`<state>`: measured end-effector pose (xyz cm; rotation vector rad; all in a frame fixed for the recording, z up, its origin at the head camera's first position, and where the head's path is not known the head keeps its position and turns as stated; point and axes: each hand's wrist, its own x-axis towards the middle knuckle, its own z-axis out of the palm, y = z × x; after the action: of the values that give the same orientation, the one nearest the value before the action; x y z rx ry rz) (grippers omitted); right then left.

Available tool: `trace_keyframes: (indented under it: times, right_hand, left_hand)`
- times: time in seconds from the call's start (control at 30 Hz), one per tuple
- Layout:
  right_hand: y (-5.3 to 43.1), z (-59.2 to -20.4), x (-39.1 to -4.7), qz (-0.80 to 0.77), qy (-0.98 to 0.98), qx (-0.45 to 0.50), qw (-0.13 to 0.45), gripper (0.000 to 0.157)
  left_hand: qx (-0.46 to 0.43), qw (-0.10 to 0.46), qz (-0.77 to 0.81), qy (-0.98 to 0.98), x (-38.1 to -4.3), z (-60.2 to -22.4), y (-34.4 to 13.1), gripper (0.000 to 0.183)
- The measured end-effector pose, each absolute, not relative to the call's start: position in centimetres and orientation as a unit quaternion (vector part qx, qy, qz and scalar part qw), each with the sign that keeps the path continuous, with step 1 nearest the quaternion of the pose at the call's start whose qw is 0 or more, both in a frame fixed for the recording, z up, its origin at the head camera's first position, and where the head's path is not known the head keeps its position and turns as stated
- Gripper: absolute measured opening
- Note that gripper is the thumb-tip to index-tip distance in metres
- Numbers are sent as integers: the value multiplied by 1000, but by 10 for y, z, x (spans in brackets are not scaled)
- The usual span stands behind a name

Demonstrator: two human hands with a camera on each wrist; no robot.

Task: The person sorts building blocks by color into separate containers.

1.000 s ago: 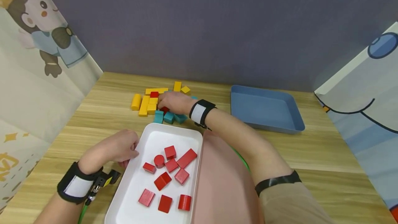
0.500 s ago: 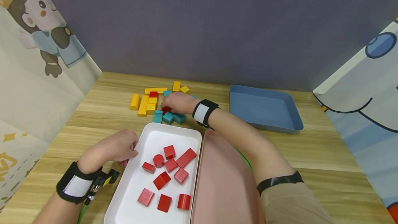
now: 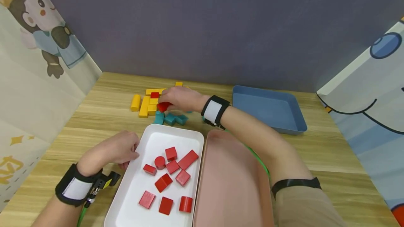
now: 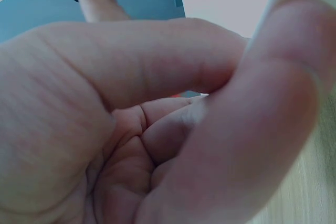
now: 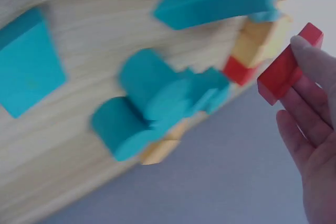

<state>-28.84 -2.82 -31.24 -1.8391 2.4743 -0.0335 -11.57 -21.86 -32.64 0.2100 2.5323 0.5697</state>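
My right hand (image 3: 184, 98) holds a red block (image 3: 164, 106) above the loose blocks at the back of the table. In the right wrist view the block (image 5: 289, 69) sits between thumb and fingers, over teal blocks (image 5: 152, 85) on the wood. My left hand (image 3: 118, 148) pinches the left rim of a white tray (image 3: 124, 199); the left wrist view has thumb and forefinger (image 4: 262, 124) meeting on that pale edge. Several red blocks (image 3: 163, 183) of different shapes lie in this tray. My right hand hides part of the loose pile.
Yellow blocks (image 3: 143, 107), a small red block (image 3: 154, 95) and teal blocks (image 3: 170, 119) lie behind the white tray. A pink tray (image 3: 230, 178) stands right beside it, partly under my right forearm. A blue tray (image 3: 268, 108) is farther right, near the grey back wall (image 3: 221, 27).
My right hand has lifted the red block up from among the teal and yellow blocks. The left hand and the white tray have hardly moved.
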Motion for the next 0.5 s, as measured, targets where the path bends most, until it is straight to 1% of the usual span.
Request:
trace_keyframes:
  times: [0.1, 0.23, 0.4, 0.5]
  right_hand:
    - [-28, -298, -270, 5, 788, -615, 20, 41]
    - [-27, -285, -237, 11, 753, -658, 12, 41]
    - [-24, -282, -191, 5, 693, -720, 41, 40]
    - [-22, -284, -166, 16, 655, -754, 54, 39]
  left_hand:
    - [79, 265, 212, 937, -116, -326, -218, 15]
    - [81, 264, 213, 937, -116, -326, -218, 12]
    - [84, 264, 220, 935, -117, -326, -218, 11]
    - [87, 261, 220, 936, -117, -326, -218, 14]
